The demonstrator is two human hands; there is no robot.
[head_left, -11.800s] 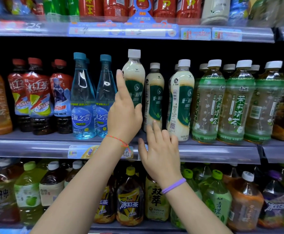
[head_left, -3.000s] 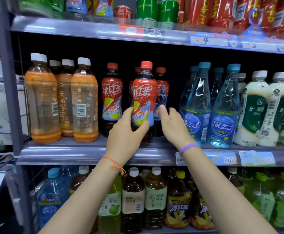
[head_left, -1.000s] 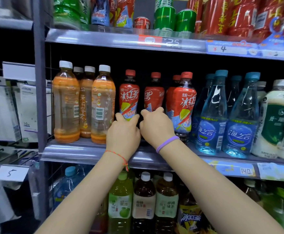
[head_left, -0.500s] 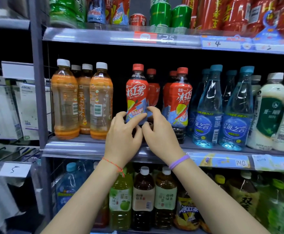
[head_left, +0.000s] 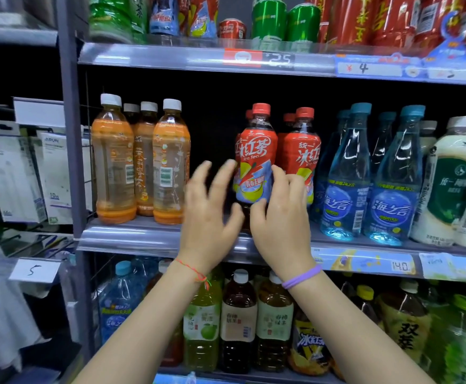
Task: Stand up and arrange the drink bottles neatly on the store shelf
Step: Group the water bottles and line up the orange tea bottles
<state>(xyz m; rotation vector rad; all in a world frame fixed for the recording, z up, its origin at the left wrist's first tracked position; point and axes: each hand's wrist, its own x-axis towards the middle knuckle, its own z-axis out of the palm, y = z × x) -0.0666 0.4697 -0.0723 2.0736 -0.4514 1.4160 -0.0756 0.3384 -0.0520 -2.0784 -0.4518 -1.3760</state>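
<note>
Right hand (head_left: 281, 217) had its grip on the front iced-tea bottle (head_left: 255, 156), thumb and fingers wrapped low around the label! Left hand (head_left: 208, 217) sat just beside it, fingers spread and blurred, grip wide open and holding nothing, one fingertip close to the bottle's left edge; touching or not, I couldn't tell. The bottle stood upright at the front lip of the middle shelf (head_left: 132, 234), clear plastic with dark tea, a glossy red wrap and a ribbed red cap. A second red-labelled bottle (head_left: 303, 151) stood just to its right. Further right rose tapered blue water bottles (head_left: 345, 189), shiny and faceted. Left, across a dark gap, stood rounded amber tea bottles (head_left: 168, 167) with white caps.
</note>
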